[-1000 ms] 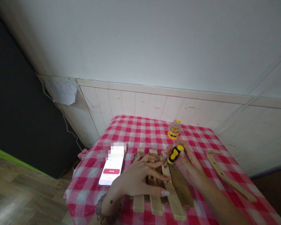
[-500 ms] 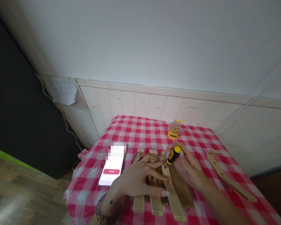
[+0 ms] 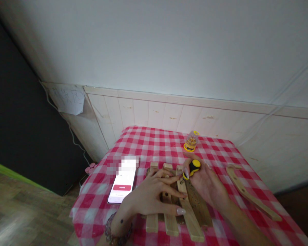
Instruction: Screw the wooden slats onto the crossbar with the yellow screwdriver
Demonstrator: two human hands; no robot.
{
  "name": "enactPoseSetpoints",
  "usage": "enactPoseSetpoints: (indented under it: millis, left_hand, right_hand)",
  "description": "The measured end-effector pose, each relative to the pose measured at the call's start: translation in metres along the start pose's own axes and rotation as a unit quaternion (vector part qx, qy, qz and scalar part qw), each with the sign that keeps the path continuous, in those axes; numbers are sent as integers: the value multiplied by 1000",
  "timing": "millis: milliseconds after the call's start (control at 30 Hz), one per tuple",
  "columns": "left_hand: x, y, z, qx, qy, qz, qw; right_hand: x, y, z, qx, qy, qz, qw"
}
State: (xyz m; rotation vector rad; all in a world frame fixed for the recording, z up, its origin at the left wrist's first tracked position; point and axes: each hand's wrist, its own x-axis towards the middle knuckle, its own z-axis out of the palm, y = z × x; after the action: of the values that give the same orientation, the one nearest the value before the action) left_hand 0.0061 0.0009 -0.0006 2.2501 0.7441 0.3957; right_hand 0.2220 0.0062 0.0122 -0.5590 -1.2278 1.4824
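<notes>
Slippage risk: the right hand (image 3: 204, 184) closes on a yellow-and-black plastic-handled screwdriver (image 3: 192, 167) above pale wooden slats (image 3: 170, 222), while the left hand (image 3: 149, 194) lies open across them; uneven pressure could shift the slats.

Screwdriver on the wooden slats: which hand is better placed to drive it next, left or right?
Probably right. The right hand holds the yellow-and-black screwdriver, its tip near the wooden slats. The left hand lies spread across the slats, so it seems better suited to steadying them.
</notes>
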Motion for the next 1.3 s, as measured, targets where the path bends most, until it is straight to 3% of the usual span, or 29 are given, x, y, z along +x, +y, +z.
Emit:
enactPoseSetpoints:
  millis: [200, 567, 700, 833, 967, 1067, 1300]
  left_hand:
    - [0, 0, 1, 1, 2, -3, 1000]
    - [0, 0, 1, 1, 3, 3, 1000]
    - [0, 1, 0, 7, -2, -1, 1000]
    - [1, 2, 0, 13, -3, -1, 1000]
    - [1, 1, 1, 11, 4, -1, 1000]
    - [1, 2, 0, 10, 1, 1, 1000]
    - [1, 1, 0, -1, -3, -2, 1000]
  right_hand:
    - [-3, 5, -9, -23, -12, 7, 1000]
    - [-4, -7, -15, -152, -36, -63, 986]
    - [-3, -4, -11, -135, -35, -57, 989]
    - [-3, 3, -8, -90, 15, -56, 994]
    - [-3, 1, -4, -17, 4, -3, 1000]
    - [-4, 0, -4, -16, -1, 19, 1000]
    - [-4, 1, -8, -56, 6, -23, 998]
